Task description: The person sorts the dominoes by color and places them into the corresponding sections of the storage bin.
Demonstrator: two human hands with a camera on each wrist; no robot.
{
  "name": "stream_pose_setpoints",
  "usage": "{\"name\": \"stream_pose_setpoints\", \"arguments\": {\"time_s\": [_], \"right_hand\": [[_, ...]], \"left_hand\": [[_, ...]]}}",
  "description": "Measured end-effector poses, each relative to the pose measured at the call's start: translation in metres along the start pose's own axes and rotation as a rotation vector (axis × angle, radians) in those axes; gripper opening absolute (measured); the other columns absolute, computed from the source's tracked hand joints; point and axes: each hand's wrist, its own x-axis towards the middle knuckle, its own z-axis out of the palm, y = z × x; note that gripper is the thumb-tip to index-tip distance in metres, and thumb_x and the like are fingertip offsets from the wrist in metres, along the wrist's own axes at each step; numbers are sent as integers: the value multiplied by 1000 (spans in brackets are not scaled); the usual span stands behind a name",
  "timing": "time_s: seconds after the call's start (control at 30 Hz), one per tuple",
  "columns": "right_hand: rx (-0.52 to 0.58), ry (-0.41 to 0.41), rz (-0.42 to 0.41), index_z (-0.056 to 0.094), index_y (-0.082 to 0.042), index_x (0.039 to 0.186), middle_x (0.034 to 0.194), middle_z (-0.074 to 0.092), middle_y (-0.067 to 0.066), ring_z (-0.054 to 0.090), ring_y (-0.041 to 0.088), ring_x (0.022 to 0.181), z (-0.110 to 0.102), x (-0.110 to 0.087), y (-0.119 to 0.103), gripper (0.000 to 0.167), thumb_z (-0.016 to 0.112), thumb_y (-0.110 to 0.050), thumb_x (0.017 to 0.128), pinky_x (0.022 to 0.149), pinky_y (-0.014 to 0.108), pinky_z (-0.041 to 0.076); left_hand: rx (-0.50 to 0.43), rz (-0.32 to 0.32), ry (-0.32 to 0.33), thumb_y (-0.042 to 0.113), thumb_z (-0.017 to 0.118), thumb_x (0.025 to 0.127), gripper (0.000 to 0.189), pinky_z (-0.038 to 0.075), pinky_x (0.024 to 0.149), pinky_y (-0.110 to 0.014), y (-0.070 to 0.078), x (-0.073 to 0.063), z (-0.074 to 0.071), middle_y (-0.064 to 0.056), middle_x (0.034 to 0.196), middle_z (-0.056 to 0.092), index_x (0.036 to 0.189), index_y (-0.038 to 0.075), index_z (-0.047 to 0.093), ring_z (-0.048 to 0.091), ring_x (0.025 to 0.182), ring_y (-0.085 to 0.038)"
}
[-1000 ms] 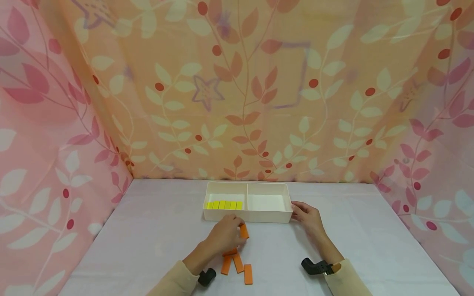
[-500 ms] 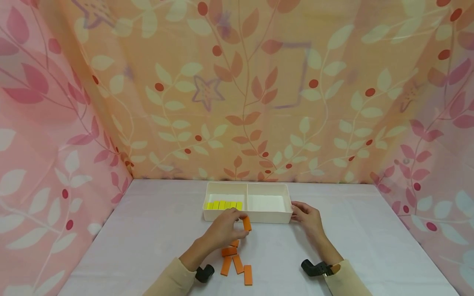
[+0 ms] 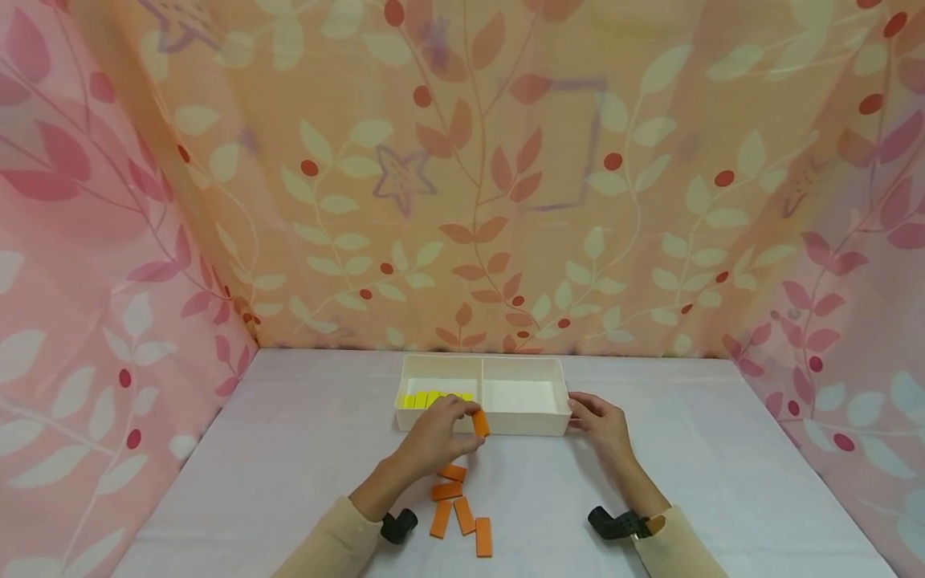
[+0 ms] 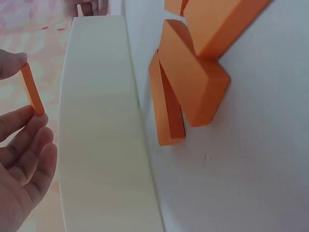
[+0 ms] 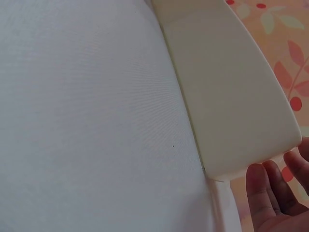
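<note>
My left hand (image 3: 433, 433) pinches an orange rectangular block (image 3: 480, 423) between thumb and fingertips, raised in front of the white two-compartment box (image 3: 441, 421). The left wrist view shows the held block (image 4: 32, 90) edge-on, beside the box's front wall (image 4: 99, 121). Several yellow blocks (image 3: 421, 400) stand in a row in the box's left compartment; the hand partly covers them. At the box's right end, fingers of my right hand (image 3: 603, 429) touch the outer wall; the right wrist view shows this hand (image 5: 275, 198) with its fingertips at that end.
Several loose orange blocks (image 3: 465, 515) lie on the white tabletop (image 3: 303, 449) in front of the box, some touching or overlapping. Patterned cloth (image 3: 332, 241) rises behind the table and at both sides. A black camera (image 3: 614, 522) sits at the right wrist.
My left hand, pinching the orange block, has moved up and away from the loose blocks toward the box's front wall. The right hand has stayed at the box's right end.
</note>
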Motion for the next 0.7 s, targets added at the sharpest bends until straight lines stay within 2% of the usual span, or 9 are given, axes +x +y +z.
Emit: {"name": "stream_pose_setpoints", "arguments": {"time_s": [0.13, 0.33, 0.43, 0.7], "right_hand": [[18, -1, -8, 57, 11, 126, 109, 71, 15, 69, 8, 79, -1, -1, 2, 39, 63, -12, 94, 72, 24, 57], [26, -8, 9, 57, 9, 127, 117, 68, 22, 69, 7, 78, -1, -2, 5, 39, 62, -12, 95, 73, 26, 58], [17, -11, 25, 56, 8, 129, 120, 66, 23, 68, 7, 79, -1, -1, 5, 40, 62, -13, 95, 75, 26, 58], [-5, -30, 52, 56, 7, 130, 121, 64, 24, 68, 8, 80, -1, -1, 0, 39, 60, -12, 96, 76, 27, 58]], "left_hand": [[-5, -10, 5, 33, 74, 85, 46, 52, 83, -32, -2, 2, -2, -8, 113, 62, 125, 11, 63, 59, 105, -26], [21, -26, 4, 32, 74, 85, 46, 52, 86, -36, -3, 9, -8, -3, 113, 62, 124, 11, 64, 59, 105, -23], [37, -31, -4, 33, 74, 85, 46, 52, 88, -36, -5, 15, -11, -4, 112, 63, 124, 10, 64, 58, 104, -21], [34, -37, -37, 29, 74, 84, 47, 50, 88, -39, -9, 35, -23, -9, 116, 61, 124, 8, 63, 58, 107, -28]]}}
